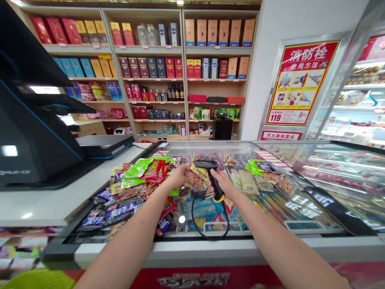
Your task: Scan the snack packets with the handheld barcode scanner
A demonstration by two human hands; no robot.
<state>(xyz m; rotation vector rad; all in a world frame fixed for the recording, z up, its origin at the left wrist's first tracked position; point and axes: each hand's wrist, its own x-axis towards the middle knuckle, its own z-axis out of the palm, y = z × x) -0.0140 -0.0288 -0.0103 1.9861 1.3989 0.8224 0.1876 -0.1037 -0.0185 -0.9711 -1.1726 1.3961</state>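
My right hand [221, 182] is wrapped round the grip of a black barcode scanner [207, 164], its head pointing left. The scanner's black cable [194, 218] loops down over the glass top. My left hand [181, 176] pinches the left side of a snack packet [199, 174] with a yellow label, close to the scanner's head. Below and left of that hand spreads a pile of snack packets: green and red ones [138, 167] on top, dark blue ones [120, 210] nearer me. A few more packets [264, 166] lie to the right of the scanner.
Everything rests on a glass-topped freezer [168, 241] with goods visible inside. At left, a black checkout terminal [39, 140] and a flat scale [105, 145] stand on a white counter [33, 206]. Shelves [185, 50] of boxed bottles line the back wall. A yellow-green basket [42, 279] shows bottom left.
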